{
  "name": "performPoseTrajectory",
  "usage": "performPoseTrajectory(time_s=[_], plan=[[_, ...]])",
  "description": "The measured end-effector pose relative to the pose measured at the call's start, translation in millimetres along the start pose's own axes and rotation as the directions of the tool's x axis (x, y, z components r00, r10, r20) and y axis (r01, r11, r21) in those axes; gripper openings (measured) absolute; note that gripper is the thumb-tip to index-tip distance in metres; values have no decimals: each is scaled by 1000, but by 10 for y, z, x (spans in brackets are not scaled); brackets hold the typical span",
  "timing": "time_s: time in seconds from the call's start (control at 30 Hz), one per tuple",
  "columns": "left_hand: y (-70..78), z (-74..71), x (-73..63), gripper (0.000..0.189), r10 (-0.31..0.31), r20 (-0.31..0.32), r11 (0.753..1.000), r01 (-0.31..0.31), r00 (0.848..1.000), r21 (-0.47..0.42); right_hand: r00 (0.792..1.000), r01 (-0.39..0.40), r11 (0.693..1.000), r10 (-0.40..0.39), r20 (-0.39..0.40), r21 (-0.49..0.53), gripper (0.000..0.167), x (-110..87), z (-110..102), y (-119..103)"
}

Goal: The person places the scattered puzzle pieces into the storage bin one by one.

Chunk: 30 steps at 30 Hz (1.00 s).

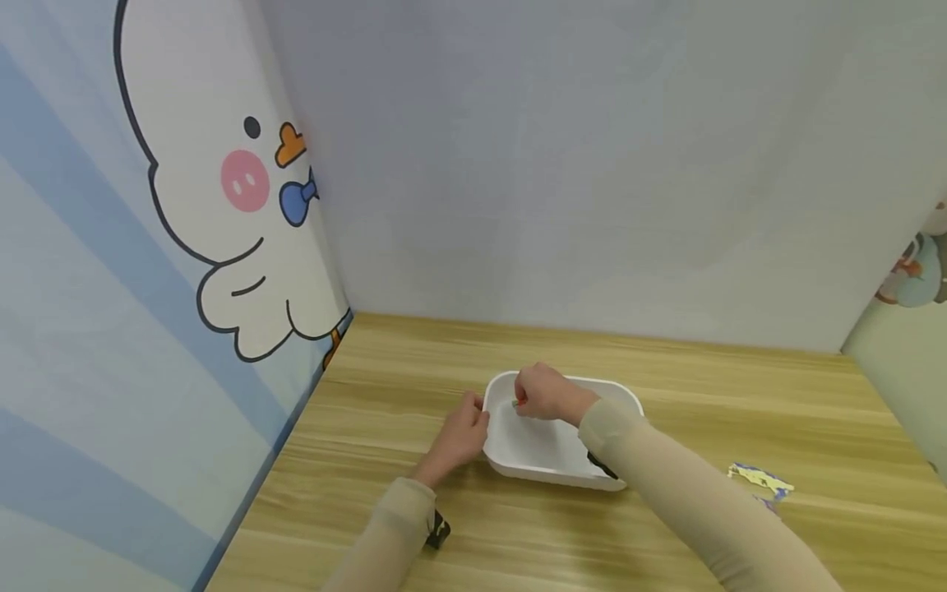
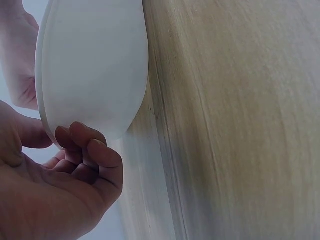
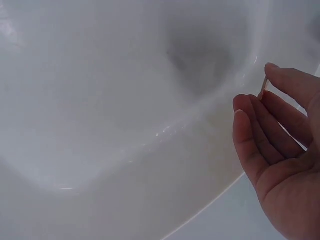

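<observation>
A white, round-cornered plastic tray stands on the wooden table. My left hand grips its left end, thumb at the rim and curled fingers against the outer wall, as the left wrist view shows with the hand low at the tray's wall. Over the tray's inside, near the far left corner, my right hand pinches a small thin piece with red and green on it. Seen edge-on in the right wrist view, the piece sits between thumb and fingertips; I cannot tell its kind.
Torn scraps of yellow and blue wrapper lie on the table to the right of the tray, partly behind the right sleeve. A pale wall closes the back, and a panel with a cartoon bird stands along the left.
</observation>
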<state>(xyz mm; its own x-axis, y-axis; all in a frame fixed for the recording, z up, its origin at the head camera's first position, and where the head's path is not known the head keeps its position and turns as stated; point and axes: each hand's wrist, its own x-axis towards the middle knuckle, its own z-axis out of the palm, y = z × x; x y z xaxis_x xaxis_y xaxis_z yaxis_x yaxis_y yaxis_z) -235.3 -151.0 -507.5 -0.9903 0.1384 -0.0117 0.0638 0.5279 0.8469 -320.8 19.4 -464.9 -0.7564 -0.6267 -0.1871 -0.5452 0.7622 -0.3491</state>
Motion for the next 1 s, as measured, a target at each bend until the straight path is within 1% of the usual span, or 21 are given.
performPoseTrajectory(time_s=[0.1,0.3,0.47,0.63,0.8,1.0], plan=[[-3,7,8,19,3,-4,1000,-3,1000,1,1000,-2,1000,2,-2,-6,16,10,8,4],[14,2,4,17,13,-16,1000,-13,1000,7,998,42,998,-43,-35,-37,16,27,31,4],[18,8,4,17,10,-1,1000,-10,1000,-5,999,43,998,-44,-20,-47,16,53,69,-1],[9,2,11,18,16,-5,1000,-16,1000,6,997,63,994,-66,-30,-89,18,86,86,-20],[15,-2,9,19,12,0,1000,-12,1000,10,998,51,993,-55,-26,-108,22,93,87,-33],[27,1,-2,20,-13,9,1000,13,1000,0,1000,19,996,-19,5,-83,20,108,132,-24]])
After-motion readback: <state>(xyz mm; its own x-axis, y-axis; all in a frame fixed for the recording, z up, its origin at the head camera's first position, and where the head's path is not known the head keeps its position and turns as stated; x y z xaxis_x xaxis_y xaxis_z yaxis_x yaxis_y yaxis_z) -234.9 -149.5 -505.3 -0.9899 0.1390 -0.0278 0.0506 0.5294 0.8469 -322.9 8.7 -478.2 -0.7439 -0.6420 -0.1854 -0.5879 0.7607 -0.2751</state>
